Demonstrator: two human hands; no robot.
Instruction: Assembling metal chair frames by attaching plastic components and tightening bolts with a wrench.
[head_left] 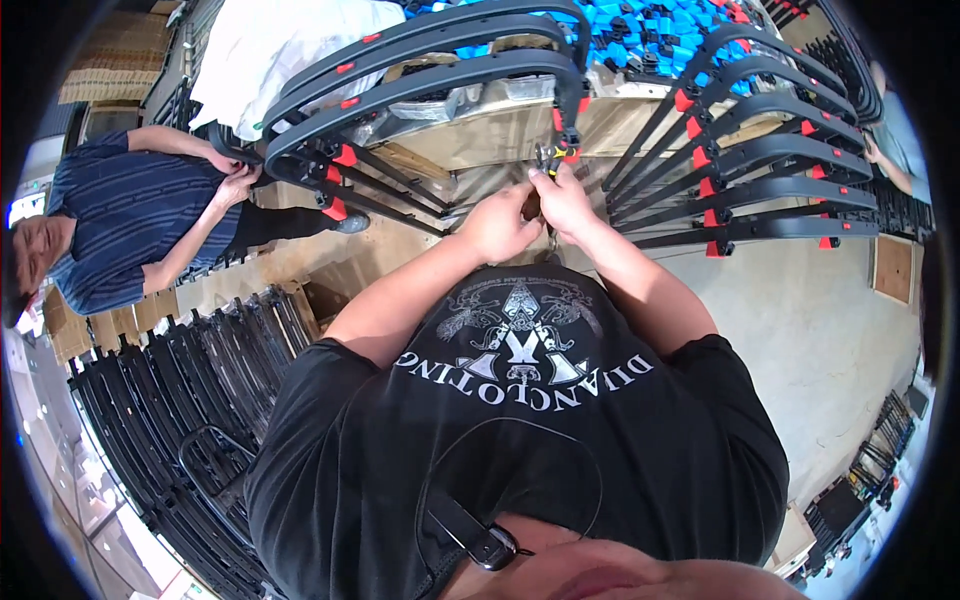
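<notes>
My left hand [503, 224] and my right hand [566, 203] meet in front of my chest, fingers curled. From the top of my right hand sticks out a small hand tool [549, 157] with a silver head and black-and-yellow parts; its exact kind is unclear. It reaches the lower end of a black curved tube frame [568, 128] with red fittings, and I cannot tell whether they touch. Something small and dark brown [531, 207] shows between my hands, beside the left fingers. Most of what the left hand grips is hidden.
More black frames [770, 150] with red fittings stand in a row to the right. Behind lies a heap of blue parts [640, 35], with white sheeting [290, 55] at far left. A co-worker [150, 215] stands at left. Black bars [185, 400] are stacked at lower left.
</notes>
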